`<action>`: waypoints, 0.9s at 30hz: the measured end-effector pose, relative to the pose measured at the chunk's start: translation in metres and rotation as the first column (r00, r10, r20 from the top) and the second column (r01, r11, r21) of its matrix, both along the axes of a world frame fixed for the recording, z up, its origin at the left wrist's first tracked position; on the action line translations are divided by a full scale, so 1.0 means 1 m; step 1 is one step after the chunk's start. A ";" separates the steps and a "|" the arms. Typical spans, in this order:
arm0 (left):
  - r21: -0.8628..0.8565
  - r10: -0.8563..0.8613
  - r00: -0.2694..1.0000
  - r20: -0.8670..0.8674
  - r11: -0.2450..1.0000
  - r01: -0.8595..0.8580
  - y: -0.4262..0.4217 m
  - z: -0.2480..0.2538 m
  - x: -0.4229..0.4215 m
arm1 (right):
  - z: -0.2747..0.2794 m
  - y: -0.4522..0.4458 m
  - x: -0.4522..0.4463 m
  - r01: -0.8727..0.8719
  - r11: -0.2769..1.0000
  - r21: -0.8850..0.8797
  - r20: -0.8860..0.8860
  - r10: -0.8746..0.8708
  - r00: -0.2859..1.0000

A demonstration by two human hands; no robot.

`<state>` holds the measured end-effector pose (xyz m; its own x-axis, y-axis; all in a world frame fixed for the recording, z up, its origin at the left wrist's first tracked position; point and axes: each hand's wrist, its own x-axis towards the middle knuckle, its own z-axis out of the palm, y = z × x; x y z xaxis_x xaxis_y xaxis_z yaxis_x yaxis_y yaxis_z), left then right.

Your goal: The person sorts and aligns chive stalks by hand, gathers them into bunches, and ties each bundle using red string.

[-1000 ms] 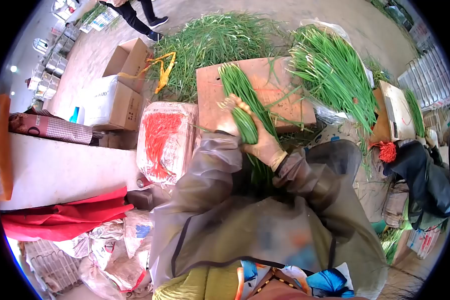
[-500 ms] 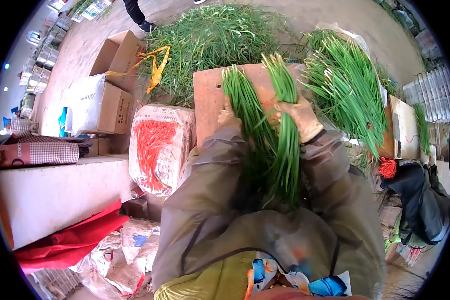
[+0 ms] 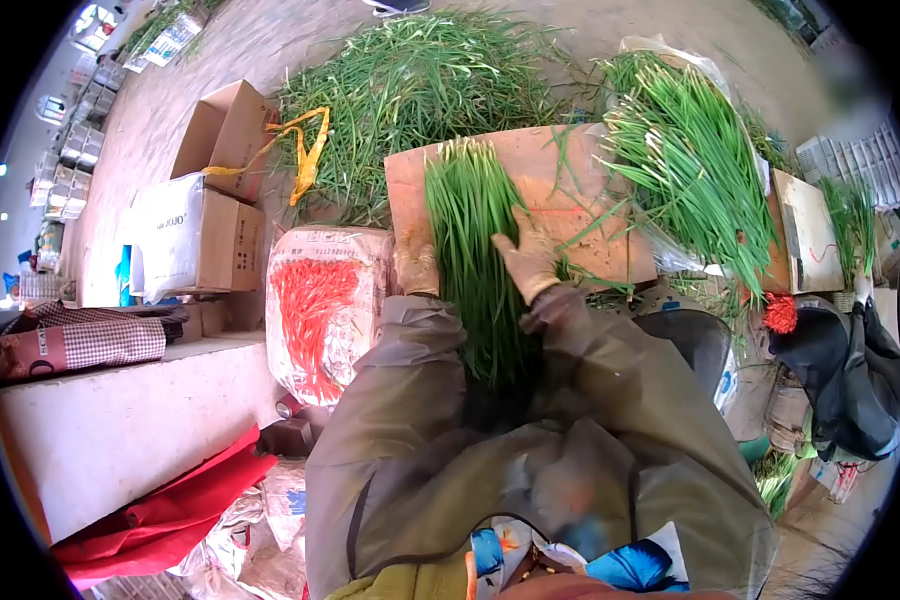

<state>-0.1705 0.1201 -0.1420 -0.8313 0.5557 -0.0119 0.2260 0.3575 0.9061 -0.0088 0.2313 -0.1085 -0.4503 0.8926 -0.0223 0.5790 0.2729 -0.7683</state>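
A wide bundle of garlic chives (image 3: 475, 215) lies on the tilted brown board (image 3: 590, 235), pale cut ends at the top and green leaves hanging toward my lap. Along the bundle's left edge rests my left hand (image 3: 417, 265), gloved, its fingers stretched out flat and partly hard to see. My right hand (image 3: 528, 252), also gloved, touches the opposite edge with fingers spread. A few loose green stalks (image 3: 580, 205) are scattered on the board to the right.
Red ties (image 3: 315, 315) lie on a wrapped pack at left. Behind the board is a heap of greens (image 3: 420, 80); more chives (image 3: 680, 150) are piled at right. Cardboard boxes (image 3: 230, 235) stand at left. At far right, a person's gloved hand (image 3: 863, 285) holds greens.
The right-hand bunch has joined the other chives in one bundle on the board. My right hand has moved left and opened from its grip. The view has shifted slightly.
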 end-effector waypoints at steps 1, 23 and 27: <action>0.006 -0.003 1.000 0.001 1.000 0.003 -0.001 0.009 0.004 | 0.000 0.003 0.015 -0.010 1.000 -0.007 -0.035 0.009 0.999; 0.040 -0.595 0.704 -0.388 0.752 0.658 0.016 0.110 0.191 | 0.130 -0.004 0.213 -0.582 0.441 -0.683 -0.699 -0.165 0.696; 0.061 -0.696 0.695 -0.180 0.697 0.715 -0.020 0.115 0.185 | 0.113 0.093 0.297 0.285 0.958 0.016 -0.209 -0.275 0.938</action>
<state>0.0148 0.1004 -0.0275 -0.1813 0.9682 0.1723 0.4879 -0.0636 0.8706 0.2883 0.3241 0.0050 -0.1728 0.9811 0.0868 0.4710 0.1597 -0.8676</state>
